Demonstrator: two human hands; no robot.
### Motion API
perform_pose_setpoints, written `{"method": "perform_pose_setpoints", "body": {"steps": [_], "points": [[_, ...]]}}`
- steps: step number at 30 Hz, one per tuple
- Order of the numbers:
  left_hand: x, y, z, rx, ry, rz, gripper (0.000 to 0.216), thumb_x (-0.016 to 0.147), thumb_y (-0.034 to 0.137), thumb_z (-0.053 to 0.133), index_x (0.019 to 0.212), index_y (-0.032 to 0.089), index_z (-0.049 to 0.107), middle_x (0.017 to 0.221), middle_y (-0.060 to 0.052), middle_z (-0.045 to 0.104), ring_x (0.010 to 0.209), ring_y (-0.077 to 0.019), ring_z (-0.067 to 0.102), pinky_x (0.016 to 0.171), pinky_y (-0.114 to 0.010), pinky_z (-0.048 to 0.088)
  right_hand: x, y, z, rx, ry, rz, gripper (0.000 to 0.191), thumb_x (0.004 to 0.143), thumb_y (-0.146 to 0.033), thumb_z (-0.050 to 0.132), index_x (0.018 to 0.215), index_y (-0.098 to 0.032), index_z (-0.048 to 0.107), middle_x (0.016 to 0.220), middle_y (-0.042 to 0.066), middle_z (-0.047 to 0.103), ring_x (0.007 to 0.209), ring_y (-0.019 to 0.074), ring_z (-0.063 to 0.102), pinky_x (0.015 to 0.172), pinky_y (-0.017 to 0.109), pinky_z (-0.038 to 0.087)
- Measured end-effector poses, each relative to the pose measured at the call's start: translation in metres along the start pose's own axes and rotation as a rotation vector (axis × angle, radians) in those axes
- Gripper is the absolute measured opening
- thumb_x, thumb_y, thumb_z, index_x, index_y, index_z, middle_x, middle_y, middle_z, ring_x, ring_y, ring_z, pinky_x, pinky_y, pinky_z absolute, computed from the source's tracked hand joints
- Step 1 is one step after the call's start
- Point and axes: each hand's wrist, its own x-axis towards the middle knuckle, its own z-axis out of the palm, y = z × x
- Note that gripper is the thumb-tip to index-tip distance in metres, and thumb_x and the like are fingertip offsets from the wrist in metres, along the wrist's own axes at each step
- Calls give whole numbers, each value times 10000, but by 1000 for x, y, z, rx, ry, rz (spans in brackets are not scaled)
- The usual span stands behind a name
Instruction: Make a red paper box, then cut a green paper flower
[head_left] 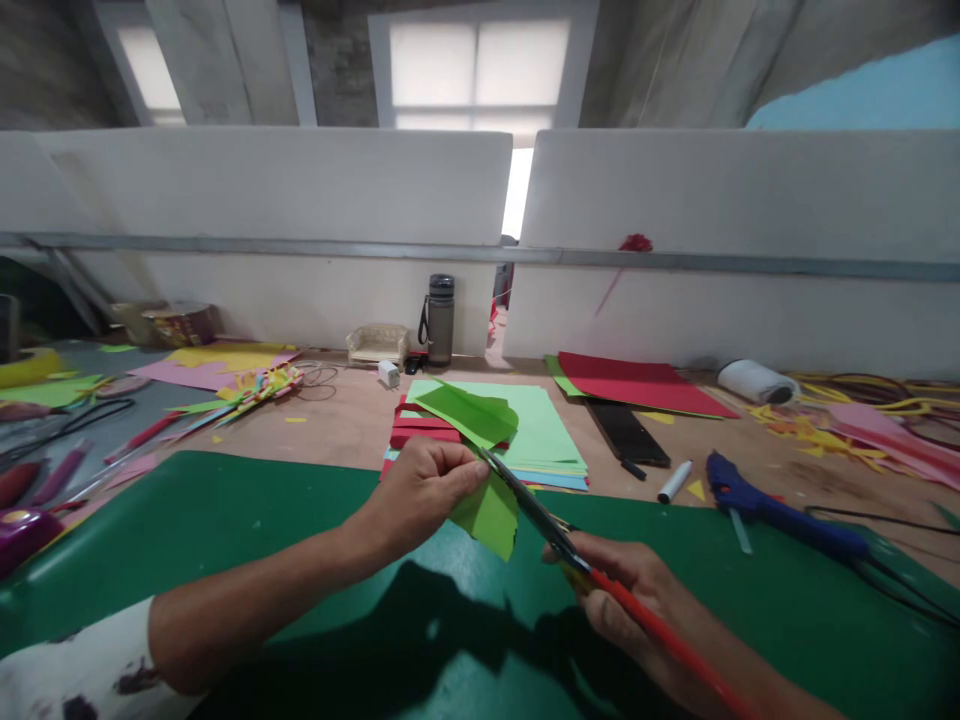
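Note:
Between the thumb and fingers of my left hand (431, 485) is a folded piece of bright green paper (491, 515), its upper flap rising above the hand and its lower part hanging below. My right hand (637, 590) grips a pair of scissors (536, 515) with a red-orange handle. Their blade tips touch the green paper just right of my left fingertips. I cannot tell how deep the blades sit in it. Behind my hands lie a stack of light green sheets (551, 430) and folded red paper (424, 428), partly hidden by the held paper.
A green mat (285, 560) covers the near table. Beyond it stand a bottle (441, 320) and a small toy sofa (377, 343). On the right are a phone (626, 432), a marker (675, 481), a blue glue gun (787, 515) and red sheets (645, 382). Paper strips (255, 390) lie left.

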Motion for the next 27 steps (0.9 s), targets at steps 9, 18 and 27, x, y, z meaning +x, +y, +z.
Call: {"method": "perform_pose_setpoints", "body": {"steps": [9, 18, 27], "points": [[-1, 0, 0, 18, -10, 8, 314, 796, 343, 511, 542, 175, 436, 516, 65, 334, 482, -72, 259, 454, -219, 199, 0, 6, 2, -57, 24, -55, 447, 845, -548, 462, 984, -190, 693, 642, 40, 533, 553, 152, 432, 459, 241, 344], [3, -4, -3, 55, -10, 7, 336, 800, 368, 509, 541, 180, 408, 527, 64, 306, 491, -75, 242, 460, -227, 184, 1, 1, 1, -16, 28, -16, 423, 814, -546, 520, 912, -168, 683, 635, -1, 493, 529, 112, 365, 476, 220, 338], [3, -6, -1, -71, -26, -38, 320, 786, 387, 553, 576, 154, 489, 519, 43, 428, 472, -71, 384, 466, -196, 330, 5, 7, 1, -22, 27, -16, 399, 860, -517, 445, 921, -157, 606, 631, -24, 399, 542, 112, 313, 483, 230, 282]]}}
